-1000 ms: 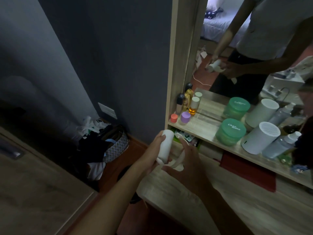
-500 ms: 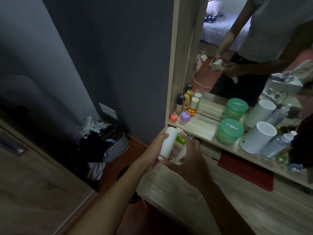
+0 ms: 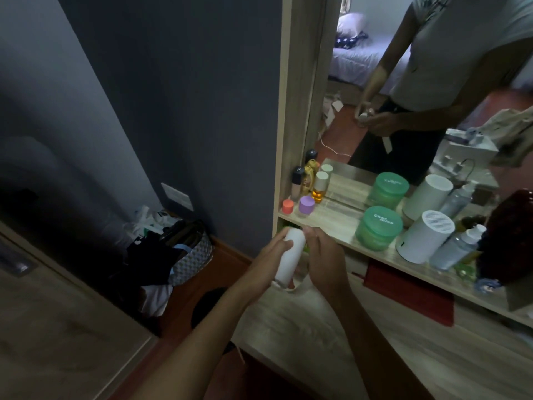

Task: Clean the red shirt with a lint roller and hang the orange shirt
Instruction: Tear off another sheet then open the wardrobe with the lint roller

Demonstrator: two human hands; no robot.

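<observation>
A white lint roller [image 3: 290,256] is held upright-tilted in front of me, over the left end of the wooden dresser top [image 3: 317,333]. My left hand [image 3: 266,265] wraps its cylinder from the left. My right hand [image 3: 324,259] holds it from the right, fingers near the top, with the white handle part [image 3: 300,285] curling below between the hands. Neither the red shirt nor the orange shirt is in view.
A mirror [image 3: 418,96] stands above a narrow shelf [image 3: 326,223] holding small bottles, two green jars [image 3: 378,230], a white cylinder [image 3: 424,241] and a spray bottle. A red flat item [image 3: 409,293] lies under the shelf. A bag of clothes [image 3: 176,249] sits on the floor at left.
The roller has shifted slightly up and right toward the shelf edge. My right hand has closed in around its upper part.
</observation>
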